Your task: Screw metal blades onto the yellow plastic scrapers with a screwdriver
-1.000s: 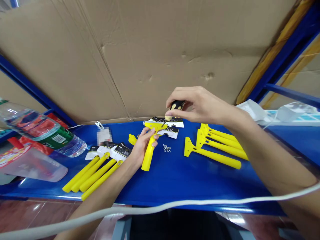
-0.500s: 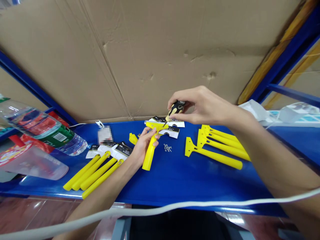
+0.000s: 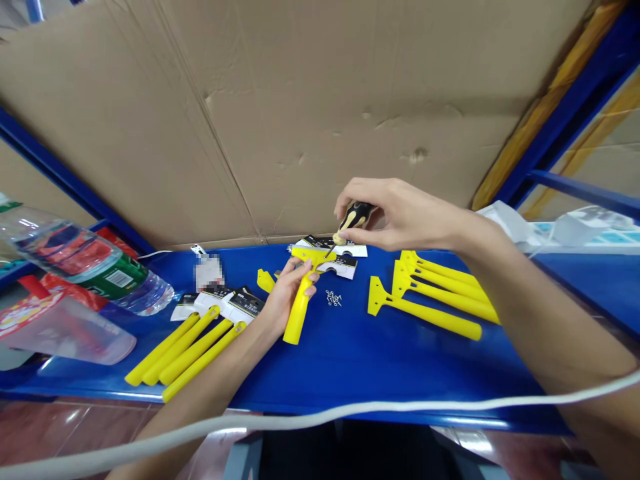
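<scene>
My left hand [image 3: 284, 293] is closed round the neck of a yellow scraper [image 3: 299, 313], its wide head pointing away from me and its handle toward me. In my right hand [image 3: 395, 217] is a short black-and-yellow screwdriver [image 3: 356, 217], its shaft slanting down to the right part of the scraper head. Fingers cover much of the screwdriver handle. Black-and-white cards [image 3: 345, 267] lie behind the scraper head. A small heap of screws [image 3: 333, 298] rests on the blue table [image 3: 340, 367], just right of the scraper.
More yellow scraper handles [image 3: 435, 313] lie at the right. Several yellow handles [image 3: 185, 347] with cards lie at the left, near a plastic cup [image 3: 75, 330] and a water bottle [image 3: 105, 267]. Cardboard [image 3: 300, 120] stands behind the table. A white cable [image 3: 350, 408] crosses in front.
The view has shifted slightly. The screwdriver stays at the scraper head, with the right hand's grip on it hardly changed. The left hand still holds the scraper.
</scene>
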`<state>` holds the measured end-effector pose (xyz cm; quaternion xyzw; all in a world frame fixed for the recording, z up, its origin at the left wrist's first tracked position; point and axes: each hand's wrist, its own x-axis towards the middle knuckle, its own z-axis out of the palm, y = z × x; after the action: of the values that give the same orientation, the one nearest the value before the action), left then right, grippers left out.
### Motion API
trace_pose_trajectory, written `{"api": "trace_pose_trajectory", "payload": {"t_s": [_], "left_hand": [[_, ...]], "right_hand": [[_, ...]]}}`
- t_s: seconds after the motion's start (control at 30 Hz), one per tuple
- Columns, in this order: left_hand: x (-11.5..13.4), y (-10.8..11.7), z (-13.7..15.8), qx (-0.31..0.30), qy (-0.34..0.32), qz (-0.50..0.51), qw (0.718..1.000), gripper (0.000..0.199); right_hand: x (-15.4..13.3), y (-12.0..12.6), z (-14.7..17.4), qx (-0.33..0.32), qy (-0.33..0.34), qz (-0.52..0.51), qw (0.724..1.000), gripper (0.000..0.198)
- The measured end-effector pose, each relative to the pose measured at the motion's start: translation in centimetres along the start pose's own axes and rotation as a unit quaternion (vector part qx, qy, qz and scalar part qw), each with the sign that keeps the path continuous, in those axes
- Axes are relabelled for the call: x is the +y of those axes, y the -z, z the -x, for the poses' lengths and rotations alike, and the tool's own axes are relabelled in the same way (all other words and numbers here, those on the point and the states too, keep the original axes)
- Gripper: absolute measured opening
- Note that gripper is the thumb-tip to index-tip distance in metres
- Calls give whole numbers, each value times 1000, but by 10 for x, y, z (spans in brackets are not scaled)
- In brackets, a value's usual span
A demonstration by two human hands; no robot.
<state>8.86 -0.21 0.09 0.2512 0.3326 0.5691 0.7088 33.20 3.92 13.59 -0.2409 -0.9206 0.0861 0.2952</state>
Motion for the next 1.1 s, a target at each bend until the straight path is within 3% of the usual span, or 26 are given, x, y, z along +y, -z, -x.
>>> {"api": "trace_pose_trajectory", "payload": {"t_s": [0.13, 0.37, 0.57, 0.73, 1.1], "left_hand": [[-2, 4, -3, -8, -11, -5, 1000, 50], [-3, 10, -7, -22, -11, -11, 1000, 50], [-8, 8, -8, -19, 6, -17, 1000, 50], [-14, 6, -5, -43, 11, -35, 998, 44], [-13, 6, -6, -38, 22, -24, 999, 44]], "right_hand": [[-3, 1, 1, -13, -18, -4, 1000, 18], [4, 1, -1, 34, -10, 32, 999, 25], [-10, 7, 1, 90, -10, 18, 996, 27], [-12, 2, -1, 62, 10, -20, 998, 27], [-2, -4, -3, 33, 5, -27, 999, 27]]}}
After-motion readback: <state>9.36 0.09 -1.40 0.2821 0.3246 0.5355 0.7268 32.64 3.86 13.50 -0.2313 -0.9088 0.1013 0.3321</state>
